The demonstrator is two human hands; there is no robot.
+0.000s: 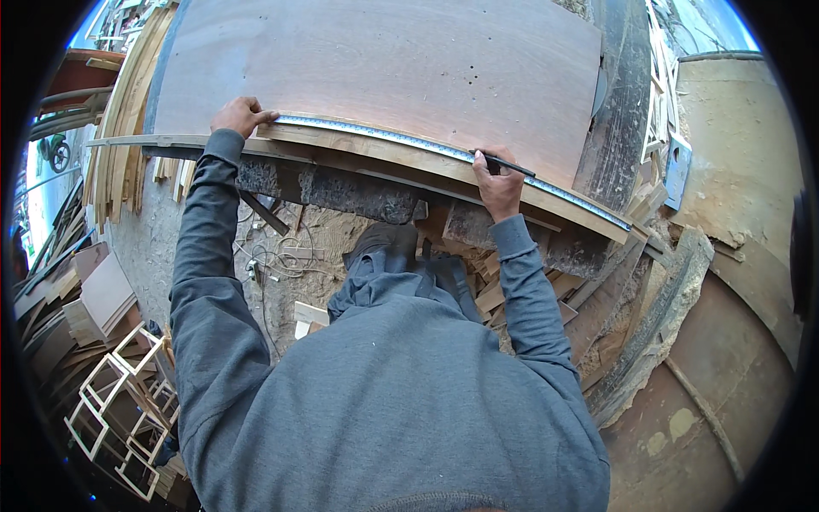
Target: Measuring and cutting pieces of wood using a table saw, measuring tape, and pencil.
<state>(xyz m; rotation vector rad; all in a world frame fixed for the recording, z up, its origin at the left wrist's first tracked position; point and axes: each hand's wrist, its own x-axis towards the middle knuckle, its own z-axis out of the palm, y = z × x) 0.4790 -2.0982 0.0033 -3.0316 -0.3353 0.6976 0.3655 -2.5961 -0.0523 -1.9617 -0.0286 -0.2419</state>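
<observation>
A long pale ruler (375, 132) with blue-dark markings lies along a narrow wooden strip (401, 160) at the near edge of the plywood-topped bench. At its left end, my left hand (243, 117) is closed, thumb and fingers pinching the ruler against the wood. Farther right, my right hand (497, 183) grips a thin black pencil (509, 164) between thumb and fingers, just over the ruler. Beyond my right hand the ruler runs on to near the wooden strip's right end.
The plywood sheet (384, 60) covers the bench, with a dark beam (621, 94) along its right side. Long wooden slats (128, 111) are stacked at left. Below them stand light wooden frames (107, 384). A rough slab (657, 333) leans at right; cables (281, 260) lie on the ground.
</observation>
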